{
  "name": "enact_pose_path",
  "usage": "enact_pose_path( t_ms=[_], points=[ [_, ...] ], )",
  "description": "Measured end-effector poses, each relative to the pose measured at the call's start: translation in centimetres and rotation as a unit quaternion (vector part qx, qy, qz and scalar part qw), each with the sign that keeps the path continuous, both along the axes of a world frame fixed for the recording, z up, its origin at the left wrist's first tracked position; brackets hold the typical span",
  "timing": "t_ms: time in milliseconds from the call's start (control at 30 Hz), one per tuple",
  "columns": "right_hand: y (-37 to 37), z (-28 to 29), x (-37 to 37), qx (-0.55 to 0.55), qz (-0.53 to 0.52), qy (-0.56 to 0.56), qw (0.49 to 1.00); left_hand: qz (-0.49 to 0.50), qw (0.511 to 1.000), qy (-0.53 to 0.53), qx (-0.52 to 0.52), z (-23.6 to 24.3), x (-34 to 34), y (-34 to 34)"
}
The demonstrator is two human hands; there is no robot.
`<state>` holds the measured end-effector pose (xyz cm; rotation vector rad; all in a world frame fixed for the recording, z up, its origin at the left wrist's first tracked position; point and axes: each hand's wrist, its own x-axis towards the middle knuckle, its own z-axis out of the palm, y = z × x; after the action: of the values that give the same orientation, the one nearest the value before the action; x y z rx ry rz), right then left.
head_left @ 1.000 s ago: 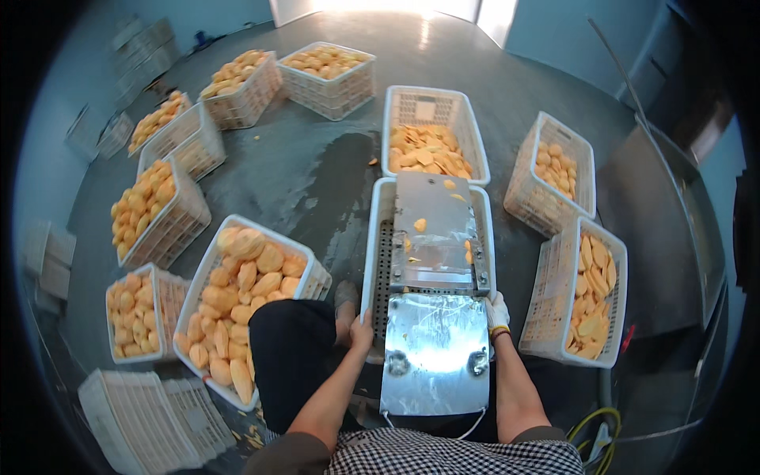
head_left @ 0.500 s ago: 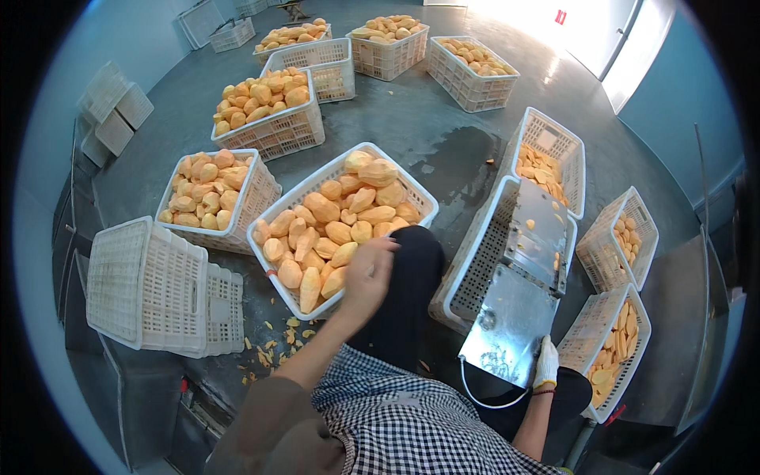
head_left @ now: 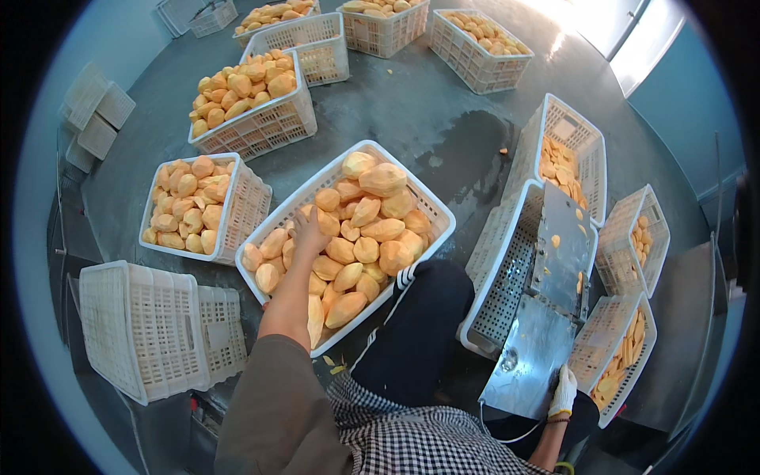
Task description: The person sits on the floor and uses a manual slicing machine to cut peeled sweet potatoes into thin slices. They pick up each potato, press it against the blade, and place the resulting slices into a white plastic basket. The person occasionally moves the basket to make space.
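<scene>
Right hand (head_left: pixel 563 392) gloved, at right edge of plate (head_left: pixel 526 360); fingers' closure unclear. Left hand (head_left: pixel 311 236) bare, among peeled roots (head_left: pixel 381 229) in crate (head_left: pixel 434 207) left of knee (head_left: pixel 435 297); thumb raised, can't tell spread of fingers or any hold. Probably slick: better wrap loose top root round middle, lift straight, clear of neighbours. Right hand best steadying plate. Board (head_left: pixel 564 226) beyond, over tub (head_left: pixel 507 277).
</scene>
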<state>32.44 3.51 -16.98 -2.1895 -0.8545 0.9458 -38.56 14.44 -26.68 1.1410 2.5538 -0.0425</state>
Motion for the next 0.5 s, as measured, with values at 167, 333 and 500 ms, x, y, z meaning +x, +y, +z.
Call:
enact_pose_path(
  t_ms=[167, 333, 500],
  points=[
    [0.0, -1.0, 0.5, 0.008, 0.010, 0.004, 1.000, -0.089, 0.987, -0.046, 0.126, -1.0, -0.6, -3.3],
    [0.8, -1.0, -0.8, 0.020, 0.017, -0.009, 1.000, -0.116, 0.939, -0.192, 0.260, -5.7, 1.8, -10.3],
    [0.6, -2.4, 1.2, 0.058, 0.022, 0.009, 0.998, 0.027, 0.919, -0.261, 0.293, -5.8, 8.8, -11.3]
  ],
)
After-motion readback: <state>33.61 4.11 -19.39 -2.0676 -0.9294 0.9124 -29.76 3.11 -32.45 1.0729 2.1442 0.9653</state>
